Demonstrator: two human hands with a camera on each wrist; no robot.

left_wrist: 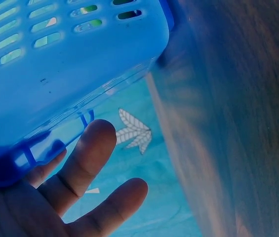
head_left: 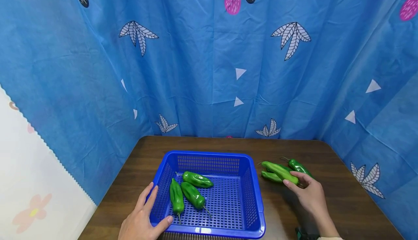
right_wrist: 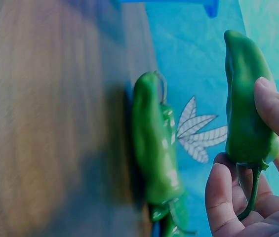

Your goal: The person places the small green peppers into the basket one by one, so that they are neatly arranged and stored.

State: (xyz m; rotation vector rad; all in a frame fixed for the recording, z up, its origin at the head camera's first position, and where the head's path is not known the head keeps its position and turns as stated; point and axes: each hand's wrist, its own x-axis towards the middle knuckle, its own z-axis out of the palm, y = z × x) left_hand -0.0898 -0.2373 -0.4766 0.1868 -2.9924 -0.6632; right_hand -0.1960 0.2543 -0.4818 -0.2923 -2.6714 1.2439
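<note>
In the head view my right hand (head_left: 308,194) pinches a light green pepper (head_left: 279,171) between thumb and fingers, above the right side of the table. The right wrist view shows this pepper (right_wrist: 248,98) pointing tip up, its stem hanging towards the palm. Below it lie more green peppers (right_wrist: 156,143), including a dark glossy pepper (head_left: 297,166). My left hand (head_left: 138,218) rests at the front left corner of the blue basket (head_left: 256,196), fingers extended along the rim. Inside are three dark green peppers: one at the back (head_left: 197,179), one in the middle (head_left: 193,195), one at the left (head_left: 176,197).
The basket stands on a brown wooden table (head_left: 287,218), left of the loose peppers. A blue patterned curtain (head_left: 196,80) hangs behind and along both sides. At the far left is a pale flowered cloth (head_left: 29,167).
</note>
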